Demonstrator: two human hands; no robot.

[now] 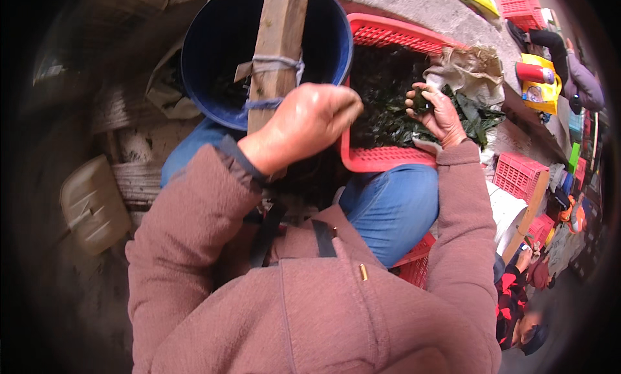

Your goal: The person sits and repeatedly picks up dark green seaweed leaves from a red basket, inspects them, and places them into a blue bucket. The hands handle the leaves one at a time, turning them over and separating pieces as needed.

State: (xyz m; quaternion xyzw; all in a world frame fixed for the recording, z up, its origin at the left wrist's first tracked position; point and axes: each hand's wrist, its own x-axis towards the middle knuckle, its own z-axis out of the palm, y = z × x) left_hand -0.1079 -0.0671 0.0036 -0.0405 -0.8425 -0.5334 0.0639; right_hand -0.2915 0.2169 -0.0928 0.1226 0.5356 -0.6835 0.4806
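Observation:
My left hand, fingers curled in, is beside the wooden beam that lies across the blue barrel. Whether anything is inside those fingers is hidden. Light cloth strips are tied around the beam. To the right, my right hand pinches a piece of dark green leafy seaweed between thumb and fingers. It hovers over a red plastic crate heaped with wet, dark fronds. Crumpled woven sacking hangs at the crate's right end, with more leaves below it.
A beige plastic piece lies to the left. Red crates, a plank and a white sack are at the right. Beyond them are a yellow bag, a red flask and other people.

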